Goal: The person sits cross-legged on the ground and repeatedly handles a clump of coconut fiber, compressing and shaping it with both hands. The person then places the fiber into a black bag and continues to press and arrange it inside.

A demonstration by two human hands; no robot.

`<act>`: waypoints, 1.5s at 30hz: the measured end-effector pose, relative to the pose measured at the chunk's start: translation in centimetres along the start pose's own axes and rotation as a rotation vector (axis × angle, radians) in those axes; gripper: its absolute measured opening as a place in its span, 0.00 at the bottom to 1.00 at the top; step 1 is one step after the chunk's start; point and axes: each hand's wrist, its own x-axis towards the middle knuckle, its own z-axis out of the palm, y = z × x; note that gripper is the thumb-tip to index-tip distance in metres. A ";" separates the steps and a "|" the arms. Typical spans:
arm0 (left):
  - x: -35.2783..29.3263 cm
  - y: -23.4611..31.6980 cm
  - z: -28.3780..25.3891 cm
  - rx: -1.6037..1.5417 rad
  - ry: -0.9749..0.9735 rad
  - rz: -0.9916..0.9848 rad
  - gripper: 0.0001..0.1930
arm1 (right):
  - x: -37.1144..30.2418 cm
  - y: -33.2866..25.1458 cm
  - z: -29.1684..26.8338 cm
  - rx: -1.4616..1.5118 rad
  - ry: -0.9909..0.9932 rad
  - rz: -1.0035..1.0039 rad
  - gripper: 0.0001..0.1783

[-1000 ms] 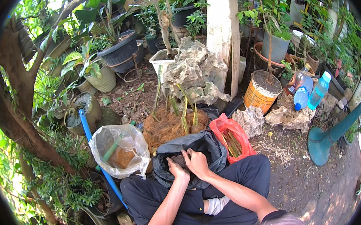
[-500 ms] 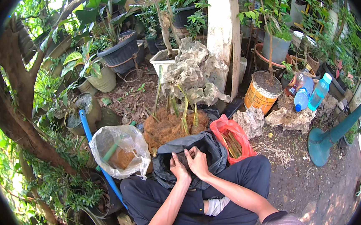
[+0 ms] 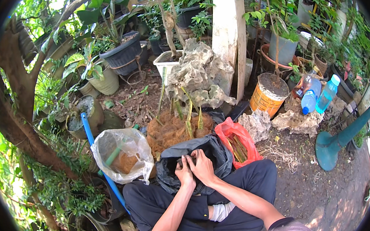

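Observation:
A black plastic bag (image 3: 220,154) stands with its mouth wide in front of my crossed legs. My left hand (image 3: 184,174) and my right hand (image 3: 202,165) meet fingertip to fingertip inside that mouth, both closed. Whatever they pinch is too small or hidden to name, and the bag's contents are dark. Just beyond the bag lies a mound of brown coir fibre (image 3: 165,136) with long yellow-green leaves (image 3: 189,124) sticking up from it. To the left sits a clear plastic bag (image 3: 131,168) with some brown fibre in it. A red plastic bag (image 3: 252,151) holding cut leaf pieces is at the right.
A rugged grey rock (image 3: 199,71) rises behind the fibre. A blue pipe (image 3: 107,176) slants along my left side. Two plastic bottles (image 3: 327,95) rest on rocks at the right, near an orange bucket (image 3: 266,97) and a green metal stand (image 3: 327,150). Potted plants (image 3: 123,57) line the back.
My hands have drawn closer together over the bag, with the right hand's fingers shifted slightly and curled more. The bags and everything around them look the same.

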 end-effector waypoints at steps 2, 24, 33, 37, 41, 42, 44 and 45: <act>0.0 0.3 0.3 -0.001 0.017 0.027 0.16 | 0.1 0.3 0.2 0.058 0.002 0.001 0.17; -1.5 -0.3 1.2 0.248 0.186 0.160 0.25 | 1.1 0.9 0.5 0.045 -0.034 0.191 0.29; 2.8 0.3 -1.2 -0.094 0.289 -0.136 0.30 | 0.5 -1.8 -1.4 -0.064 -0.048 -0.191 0.25; 3.9 -0.3 -1.9 -0.189 0.183 -0.114 0.27 | 1.1 -1.2 -1.9 -0.082 -0.066 -0.142 0.25; 3.0 -1.0 -1.2 -0.128 0.087 -0.152 0.23 | 1.3 0.2 -1.5 -0.030 -0.102 -0.079 0.27; 2.8 -1.0 -1.3 -0.033 0.062 -0.179 0.22 | 1.3 0.1 -1.6 -0.042 -0.098 -0.081 0.27; 2.8 -1.1 -1.4 0.091 0.006 -0.222 0.24 | 1.4 0.0 -1.9 -0.056 -0.115 -0.079 0.27; 2.8 -1.2 -1.6 0.072 0.013 -0.241 0.24 | 1.6 0.0 -2.1 -0.058 -0.137 -0.075 0.27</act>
